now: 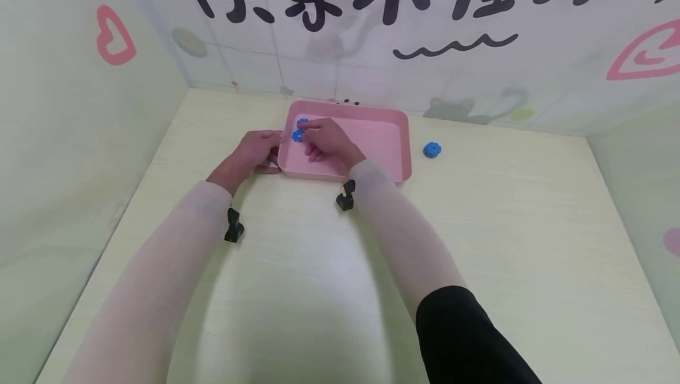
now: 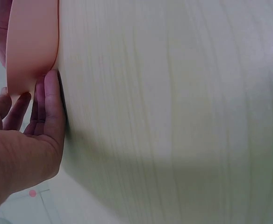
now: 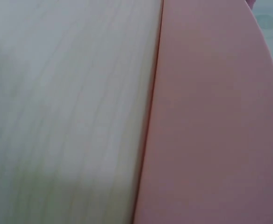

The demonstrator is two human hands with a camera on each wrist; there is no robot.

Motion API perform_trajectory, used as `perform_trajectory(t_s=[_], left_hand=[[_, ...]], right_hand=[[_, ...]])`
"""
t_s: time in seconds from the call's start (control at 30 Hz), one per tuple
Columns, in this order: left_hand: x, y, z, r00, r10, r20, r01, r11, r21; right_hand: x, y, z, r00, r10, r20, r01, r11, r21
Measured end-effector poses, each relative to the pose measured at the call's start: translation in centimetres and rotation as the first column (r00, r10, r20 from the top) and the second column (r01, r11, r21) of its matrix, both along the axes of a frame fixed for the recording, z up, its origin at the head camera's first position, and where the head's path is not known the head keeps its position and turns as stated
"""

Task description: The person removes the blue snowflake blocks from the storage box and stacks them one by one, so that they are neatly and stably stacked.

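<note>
A pink tray (image 1: pixel 382 143) sits near the back wall. My left hand (image 1: pixel 258 151) grips its left wall; in the left wrist view the thumb is at the rim and other fingers lie along the outside. Inside the tray's left end are two small blue notched discs, one farther back (image 1: pixel 303 121) and one nearer (image 1: pixel 297 136). My right hand (image 1: pixel 330 139) reaches over the tray, index finger and thumb pinching at the nearer disc, the other fingers curled under. Part of that disc is hidden by the fingers. The right wrist view shows only the tray's outer wall (image 3: pixel 211 116), not the hand.
Right of the tray, another blue notched piece (image 1: pixel 432 150) rests on the pale wood-grain table (image 1: pixel 510 242). A printed cloth wall (image 1: pixel 340 48) stands close behind the tray, with cloth walls at both sides. A small black device is strapped to each wrist.
</note>
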State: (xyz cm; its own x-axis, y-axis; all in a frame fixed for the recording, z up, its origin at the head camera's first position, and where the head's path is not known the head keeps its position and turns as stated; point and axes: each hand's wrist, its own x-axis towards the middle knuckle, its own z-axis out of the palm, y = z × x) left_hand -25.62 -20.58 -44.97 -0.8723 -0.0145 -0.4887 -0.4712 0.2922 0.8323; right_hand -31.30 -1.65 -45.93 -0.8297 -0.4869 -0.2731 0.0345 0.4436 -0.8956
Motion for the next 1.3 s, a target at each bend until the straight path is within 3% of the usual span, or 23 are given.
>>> perform_trajectory(t_s=[0.57, 0.93, 1.3], left_hand=[[0.0, 0.1, -0.1, 1.000, 0.015, 0.003, -0.015, 1.000, 0.006], [0.0, -0.1, -0.1, 1.000, 0.004, -0.012, -0.004, 1.000, 0.013], [-0.1, -0.1, -0.1, 1.000, 0.002, -0.004, -0.002, 1.000, 0.000]], right_hand=[[0.1, -1.1, 0.2, 1.000, 0.009, -0.013, -0.006, 0.984, 0.178], [0.5, -1.3, 0.4, 0.998, -0.056, -0.016, 0.057, 0.983, 0.175], [0.5, 0.3, 0.3, 0.999, 0.036, -0.039, -0.032, 0.994, 0.101]])
